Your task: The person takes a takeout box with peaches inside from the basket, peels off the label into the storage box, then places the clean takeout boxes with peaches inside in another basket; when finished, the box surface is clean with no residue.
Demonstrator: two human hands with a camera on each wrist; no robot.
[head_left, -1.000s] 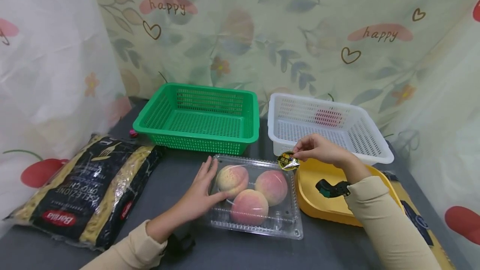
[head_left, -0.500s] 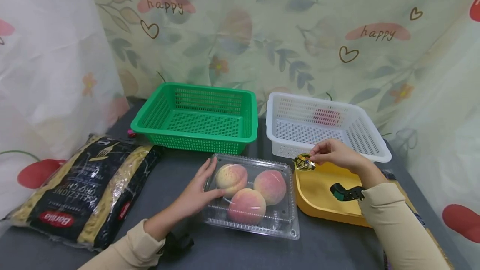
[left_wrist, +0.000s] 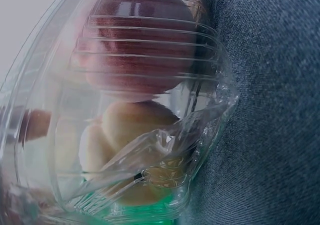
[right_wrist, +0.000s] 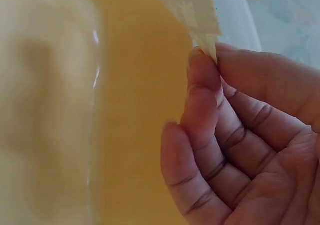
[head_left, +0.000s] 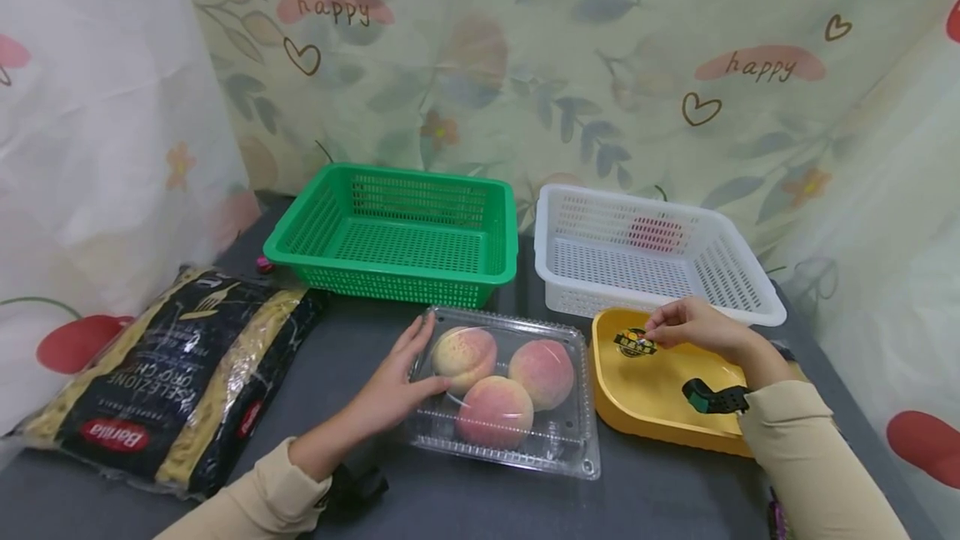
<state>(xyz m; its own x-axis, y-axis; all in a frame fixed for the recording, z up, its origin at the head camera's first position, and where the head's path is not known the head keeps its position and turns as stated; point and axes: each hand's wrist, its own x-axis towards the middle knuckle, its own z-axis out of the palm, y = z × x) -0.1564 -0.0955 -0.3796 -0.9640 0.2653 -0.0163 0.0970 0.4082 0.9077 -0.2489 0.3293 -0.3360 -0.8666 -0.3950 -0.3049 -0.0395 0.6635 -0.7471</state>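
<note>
Note black-and-gold label (head_left: 633, 343) pinched between thumb and forefinger of right hand (head_left: 693, 330), lying leftward of the fingertips over yellow tray (head_left: 637, 394), with left hand (head_left: 390, 394) farther off, spread-fingered against clear container (head_left: 525, 463).

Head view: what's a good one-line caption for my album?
Right hand pinching a black-and-gold sticker over a yellow tray, left hand touching a clear box of three peaches.
</note>
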